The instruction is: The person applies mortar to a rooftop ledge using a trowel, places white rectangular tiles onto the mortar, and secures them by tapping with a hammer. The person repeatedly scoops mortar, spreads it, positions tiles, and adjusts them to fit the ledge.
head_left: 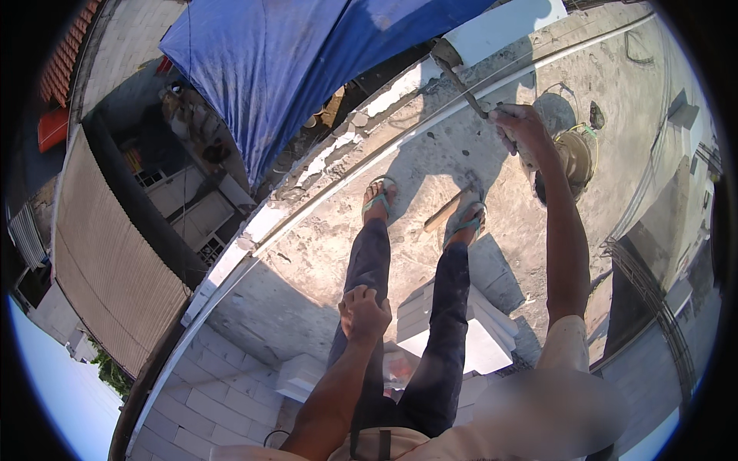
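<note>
My right hand [519, 127] is stretched far out ahead, fingers wrapped round the handle of a trowel [463, 88]. The trowel's blade lies at the edge of the wall top, by the end of a large white block [507, 29]. Pale dust or mortar covers the right hand. My left hand [364, 313] rests against my left knee, its fingers curled in, with nothing visible in them. Near my right foot a wooden-handled tool [447, 211] lies on the concrete; its far end is in shadow and hard to make out.
A bucket [573, 165] stands under my right forearm. White blocks [461, 330] are stacked beside my right leg. The ledge [307, 203] runs diagonally past my feet, with a drop to a lower yard beyond. A blue tarp [269, 69] hangs over it. Rebar [653, 296] lies at right.
</note>
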### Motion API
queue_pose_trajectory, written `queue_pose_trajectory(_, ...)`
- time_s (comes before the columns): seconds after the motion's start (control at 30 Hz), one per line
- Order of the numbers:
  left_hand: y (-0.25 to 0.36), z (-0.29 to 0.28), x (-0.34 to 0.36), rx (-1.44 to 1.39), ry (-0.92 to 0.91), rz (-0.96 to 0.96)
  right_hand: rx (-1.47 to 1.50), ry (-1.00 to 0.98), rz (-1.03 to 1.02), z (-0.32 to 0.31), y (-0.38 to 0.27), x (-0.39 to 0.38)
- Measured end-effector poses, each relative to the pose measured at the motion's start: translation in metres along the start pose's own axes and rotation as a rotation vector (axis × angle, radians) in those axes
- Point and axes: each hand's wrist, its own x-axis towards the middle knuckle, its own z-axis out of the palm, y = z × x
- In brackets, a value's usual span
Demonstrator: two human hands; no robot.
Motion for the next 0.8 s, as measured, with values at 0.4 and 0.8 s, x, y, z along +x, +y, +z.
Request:
queue_pose_trajectory(0.4, 0.018, 0.002, 0.003, 0.113, -0.06, -0.029, 0.296, 0.341, 0.124, -0.074, 0.119, -0.126)
queue_pose_trajectory(0.8, 0.04, -0.031, 0.035, 0.345, -0.07, 0.237, -0.066, 0.897, 0.225, -0.053, 0.298, -0.255)
